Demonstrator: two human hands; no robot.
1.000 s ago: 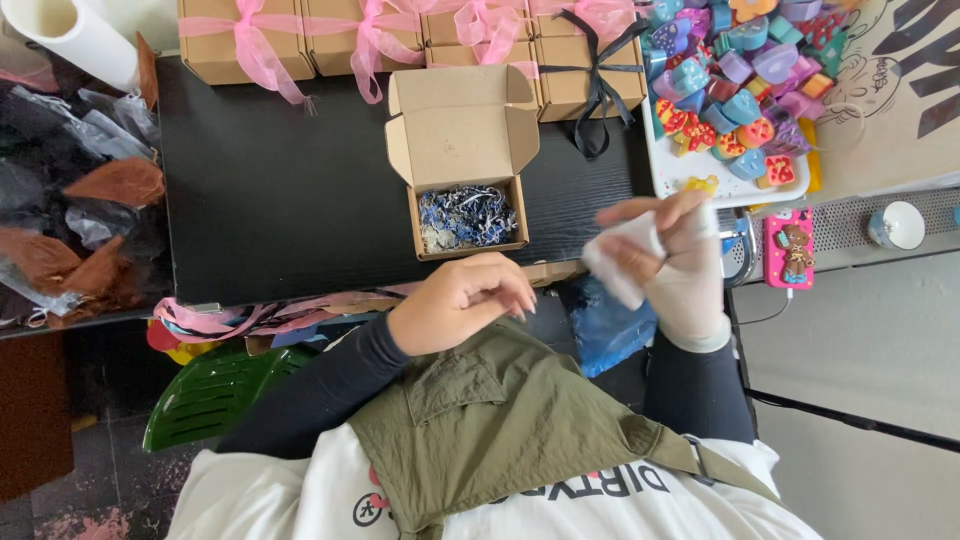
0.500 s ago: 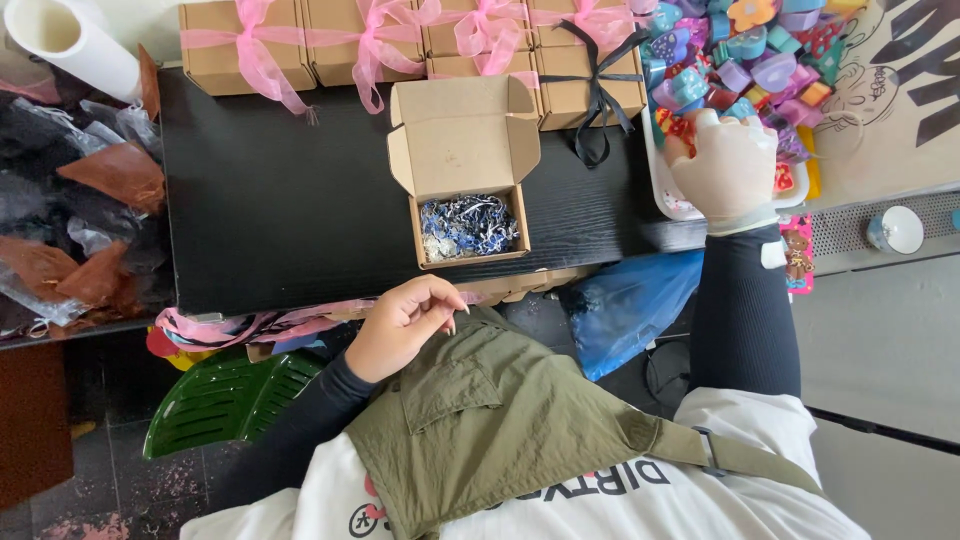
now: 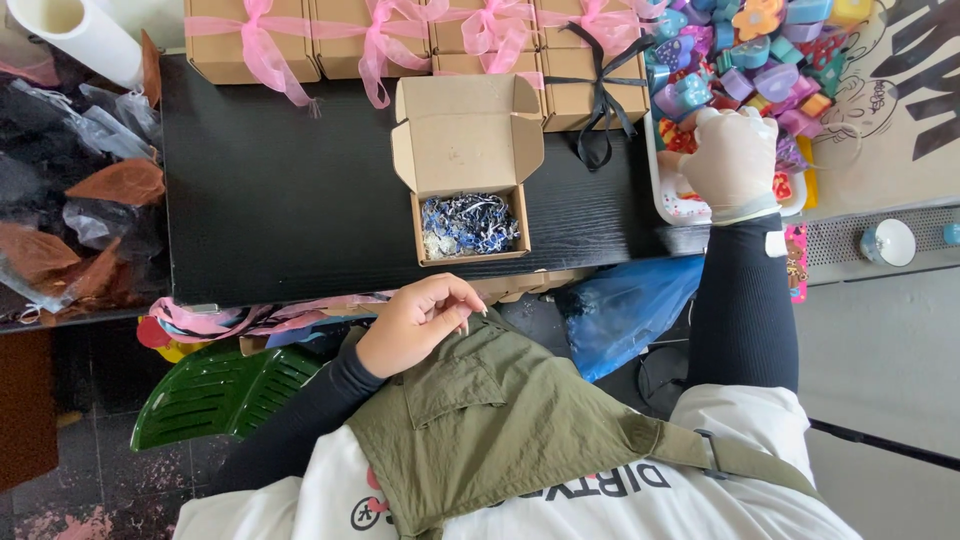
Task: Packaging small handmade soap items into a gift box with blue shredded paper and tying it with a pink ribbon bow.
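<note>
My right hand [image 3: 735, 150], in a white glove, reaches into a white tray [image 3: 668, 205] heaped with small colourful heart and flower shaped pieces [image 3: 745, 60]. Its fingertips are hidden among them, so I cannot tell whether it holds one. My bare left hand [image 3: 415, 322] rests on the green apron [image 3: 480, 420] in my lap, fingers curled with nothing in them. Just beyond it, an open brown cardboard box [image 3: 465, 190] sits at the front edge of the black table [image 3: 290, 190]. Its lid stands back and blue and white shredded paper [image 3: 468, 225] fills it.
Closed brown boxes tied with pink ribbon [image 3: 255, 40] line the table's back, one with black ribbon [image 3: 595, 80]. A white roll [image 3: 70, 30] and crumpled dark wrappings [image 3: 80, 200] lie left. Loose pink ribbons [image 3: 230, 320], a green slatted plastic thing [image 3: 215, 395] and a blue bag [image 3: 625, 305] sit below the table edge.
My right hand, which held something white near my lap, has moved up and right into the tray. My left hand slid slightly left and down on the apron.
</note>
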